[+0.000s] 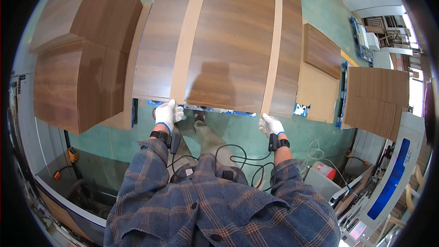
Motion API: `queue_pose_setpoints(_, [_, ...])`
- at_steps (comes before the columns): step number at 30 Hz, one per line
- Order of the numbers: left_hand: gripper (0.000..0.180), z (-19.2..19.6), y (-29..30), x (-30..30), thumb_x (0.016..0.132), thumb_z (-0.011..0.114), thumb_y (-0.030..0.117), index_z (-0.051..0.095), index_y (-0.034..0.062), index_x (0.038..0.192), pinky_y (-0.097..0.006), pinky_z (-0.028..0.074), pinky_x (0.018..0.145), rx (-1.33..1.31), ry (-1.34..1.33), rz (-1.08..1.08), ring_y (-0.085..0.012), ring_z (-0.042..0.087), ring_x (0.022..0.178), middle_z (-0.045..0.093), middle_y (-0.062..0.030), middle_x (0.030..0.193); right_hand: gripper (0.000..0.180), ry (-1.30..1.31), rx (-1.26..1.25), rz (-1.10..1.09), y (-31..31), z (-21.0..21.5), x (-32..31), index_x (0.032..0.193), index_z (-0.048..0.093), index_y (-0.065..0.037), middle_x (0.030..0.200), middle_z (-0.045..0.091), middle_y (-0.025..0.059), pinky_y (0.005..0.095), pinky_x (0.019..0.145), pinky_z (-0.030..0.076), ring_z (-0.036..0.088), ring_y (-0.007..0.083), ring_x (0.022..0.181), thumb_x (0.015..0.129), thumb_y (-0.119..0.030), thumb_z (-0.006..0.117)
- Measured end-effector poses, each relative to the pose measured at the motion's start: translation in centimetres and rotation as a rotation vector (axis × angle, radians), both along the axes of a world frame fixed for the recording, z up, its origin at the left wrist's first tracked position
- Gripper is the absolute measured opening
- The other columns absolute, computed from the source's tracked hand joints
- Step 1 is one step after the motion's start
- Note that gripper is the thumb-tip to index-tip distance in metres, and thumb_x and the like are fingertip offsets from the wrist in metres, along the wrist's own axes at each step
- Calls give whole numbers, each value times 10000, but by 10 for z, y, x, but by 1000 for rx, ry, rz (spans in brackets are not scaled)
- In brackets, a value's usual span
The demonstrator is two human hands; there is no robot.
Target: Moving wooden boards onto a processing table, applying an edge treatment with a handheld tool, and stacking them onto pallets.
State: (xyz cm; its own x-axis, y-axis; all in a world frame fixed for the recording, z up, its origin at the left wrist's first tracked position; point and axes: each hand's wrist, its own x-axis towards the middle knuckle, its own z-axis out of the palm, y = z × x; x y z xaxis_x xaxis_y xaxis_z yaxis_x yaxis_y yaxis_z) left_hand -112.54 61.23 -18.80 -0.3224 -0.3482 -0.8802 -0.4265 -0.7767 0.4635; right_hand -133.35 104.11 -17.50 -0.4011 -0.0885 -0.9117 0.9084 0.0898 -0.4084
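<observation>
Brown wood-grain panels (233,41) lie flat in a wide stack in front of me. Two long light-brown strips run across them from far to near, a left strip (188,39) and a right strip (276,41). My left hand (168,113), in a white knit glove with a blue cuff edge, is closed at the near end of the left strip. At the near end of the right strip, my right hand (271,126) in a matching glove has its fingers closed on it. Both hands are at the stack's near edge.
Tall brown stacks (103,59) stand at the left. On the right are a smaller panel (321,49) on a light board (316,89) and another brown stack (376,98). Black cables (244,158) hang before my legs. Machines flank me; a red-and-white container (324,170) sits at lower right.
</observation>
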Motion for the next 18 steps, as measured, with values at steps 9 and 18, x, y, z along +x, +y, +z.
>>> queue_pose_setpoints(9, [317, 3, -1, -3, 1080, 579, 340, 614, 24, 1082, -324, 524, 527, 21, 4, -14, -224, 670, 641, 720, -136, 879, 199, 14, 30, -86, -7, -1, -5, 1005, 618, -122, 830, 618, 14, 300, 597, 487, 615, 178, 723, 982, -264, 756])
queue_pose_setpoints(18, [386, 7, -7, 11, 1025, 661, 418, 627, 49, 1132, -320, 536, 539, -5, -12, -112, -201, 664, 635, 710, -111, 874, 649, 357, 741, 543, -2, 16, -28, 1247, 626, 28, 1017, 730, 200, 474, 749, 620, 733, 293, 829, 913, -510, 773])
